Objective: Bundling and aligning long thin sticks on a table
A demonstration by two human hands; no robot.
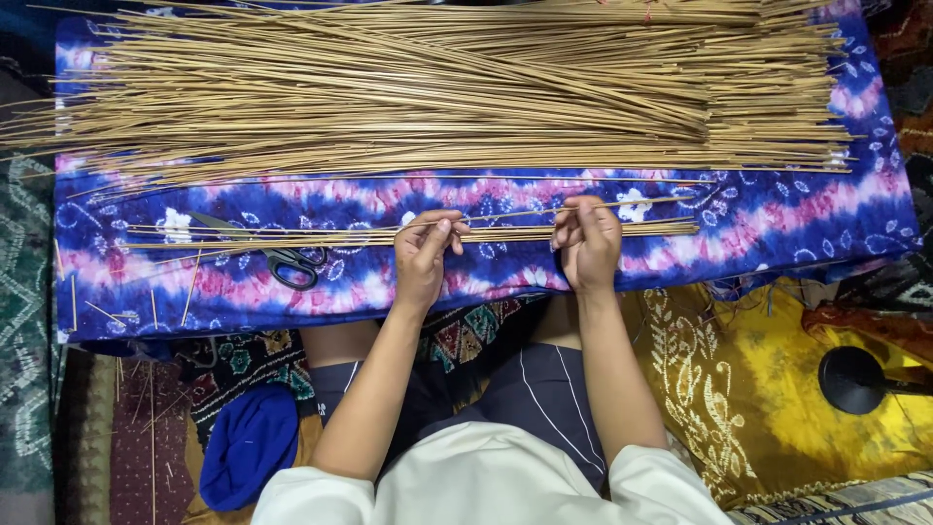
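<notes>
Both hands work one thin stick (505, 216): my left hand (424, 255) is closed in a pinch, thumb and forefinger tight on it, and my right hand (586, 243) is curled shut around it further along, so it runs level between them just above a small bundle (340, 234) lying on the blue and pink cloth (777, 219). Scissors (282, 258) rest on that cloth just left of my left hand, and the big pile (437, 87) of sticks lies beyond, well apart from my fingers.
</notes>
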